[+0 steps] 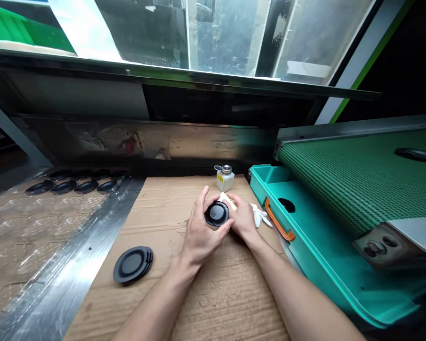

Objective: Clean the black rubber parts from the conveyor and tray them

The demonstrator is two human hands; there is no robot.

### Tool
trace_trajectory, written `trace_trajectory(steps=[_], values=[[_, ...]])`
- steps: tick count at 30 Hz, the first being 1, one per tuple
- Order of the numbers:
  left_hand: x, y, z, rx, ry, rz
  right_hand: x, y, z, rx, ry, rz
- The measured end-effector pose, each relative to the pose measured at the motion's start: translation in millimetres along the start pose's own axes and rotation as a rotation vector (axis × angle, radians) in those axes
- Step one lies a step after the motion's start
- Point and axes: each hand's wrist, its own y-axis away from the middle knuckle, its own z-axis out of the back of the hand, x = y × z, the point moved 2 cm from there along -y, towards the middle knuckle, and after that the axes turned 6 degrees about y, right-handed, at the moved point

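Both bare hands grasp a round black disc (216, 213) with a glossy centre, held just above the far half of a flattened brown corrugated cardboard sheet (199, 289). The left hand (199, 232) is clenched around the disc's near-left edge, with its fingers (202, 198) curling up over the rim. The right hand (243, 219) closes on the opposite edge, pressing in from the right. Neither hand has released the disc.

A crumpled white cloth (259, 215) lies at the cardboard's right edge, just beside the right hand. A small white plastic dispenser bottle (225, 182) with a yellow label and a metal pump top stands at the far edge, beyond the disc. A stack of round black discs (132, 264) rests on the left part of the cardboard, well apart from the left hand.

Left of the cardboard, past a strip of shiny metal (71, 265), a row of similar black discs (74, 186) lies on clear bubble wrap (28, 227). Right of the cardboard sits a teal plastic tray (305, 237) with an orange handle (278, 220). Beyond that tray runs a green mesh conveyor belt (358, 180) carrying one black disc (416, 154).
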Motion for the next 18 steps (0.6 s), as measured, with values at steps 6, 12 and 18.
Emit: trace_trajectory(steps=[6,12,18], values=[[-3,0,0.5,-0.064,0.062,0.052,-4,1,-2,-0.025,0.014,0.024],[7,-1,7.5,0.0,-0.079,-0.018,-5,2,-3,-0.02,-0.009,0.039],[23,-14,16.4,-0.141,0.16,0.114,10,6,3,0.099,-0.378,-0.172]])
